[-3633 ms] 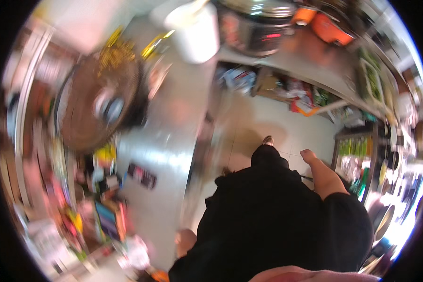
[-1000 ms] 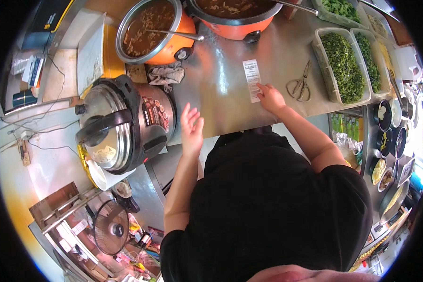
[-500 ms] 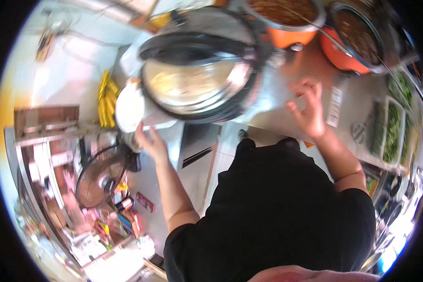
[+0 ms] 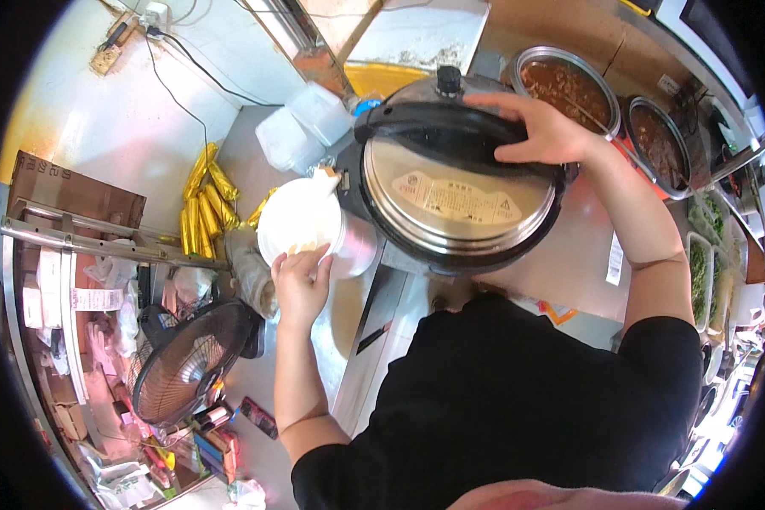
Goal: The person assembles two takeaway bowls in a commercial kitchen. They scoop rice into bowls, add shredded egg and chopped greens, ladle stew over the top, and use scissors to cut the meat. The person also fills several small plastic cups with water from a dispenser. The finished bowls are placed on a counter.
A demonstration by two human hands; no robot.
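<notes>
A large round pressure cooker stands on the counter in front of me, its shiny labelled lid in place. Across that lid runs a wide black handle. My right hand grips the handle's right part, thumb on the near side and fingers over the far side. To the cooker's left is a white tub with a round white lid, tilted toward me. My left hand has its bent fingers on the near rim of this white lid; the fingertips' undersides are hidden.
Two pots of brown stew sit at the back right, with ladles in them. Gold packets and clear plastic containers lie at the left. A fan and a phone are nearer. Trays of greens line the right.
My right hand has moved left from above the counter onto the cooker's handle. My left hand has closed in on the white lid's rim. The view has shifted.
</notes>
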